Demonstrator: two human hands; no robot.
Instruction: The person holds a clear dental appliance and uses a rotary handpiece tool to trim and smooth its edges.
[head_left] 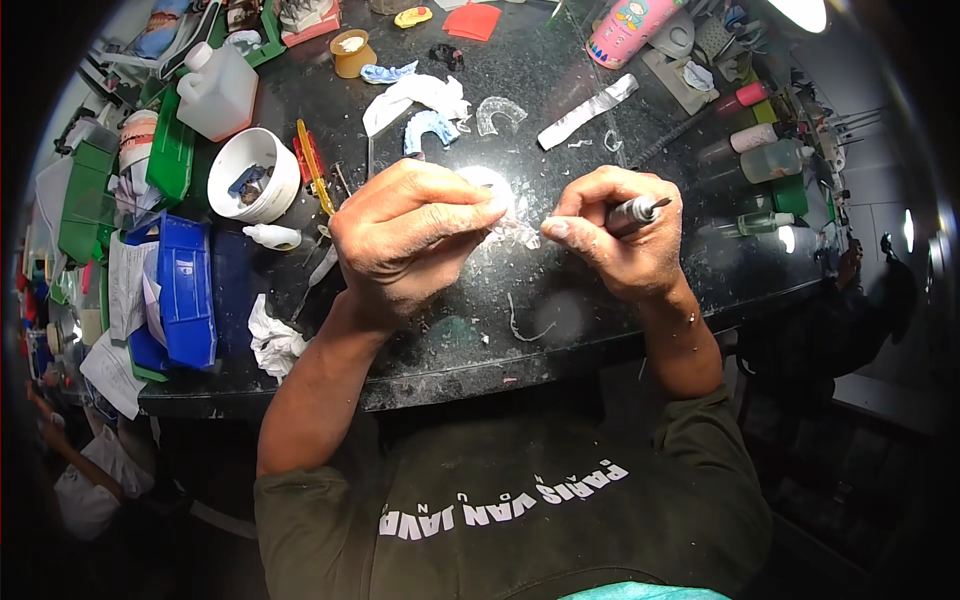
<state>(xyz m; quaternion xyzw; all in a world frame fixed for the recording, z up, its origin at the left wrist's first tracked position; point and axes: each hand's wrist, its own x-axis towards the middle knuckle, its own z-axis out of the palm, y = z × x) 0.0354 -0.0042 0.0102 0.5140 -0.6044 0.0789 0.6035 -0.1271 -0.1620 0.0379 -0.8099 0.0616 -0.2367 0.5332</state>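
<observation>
My left hand (pixel 405 225) is closed in a pinch on a small clear plastic piece (pixel 516 232), which looks like a dental aligner; fingers and glare hide part of it. Just right of it, my right hand (pixel 625 245) wraps round a dark pen-shaped handpiece (pixel 632 214) with a metal end pointing up and right. My right thumb is close to the clear piece; I cannot tell if they touch. Beyond the hands lie a clear arch-shaped tray (pixel 500 115) and a blue arch-shaped piece (pixel 430 131). White shavings dust the black tabletop (pixel 570 320) around the hands.
A white tub (pixel 257 178), a plastic jug (pixel 218 95), a blue bin (pixel 186 290) and crumpled tissue (pixel 273 338) stand on the left. Bottles (pixel 768 160) line the right side. A pink can (pixel 630 32) and a silvery strip (pixel 588 112) are at the far right.
</observation>
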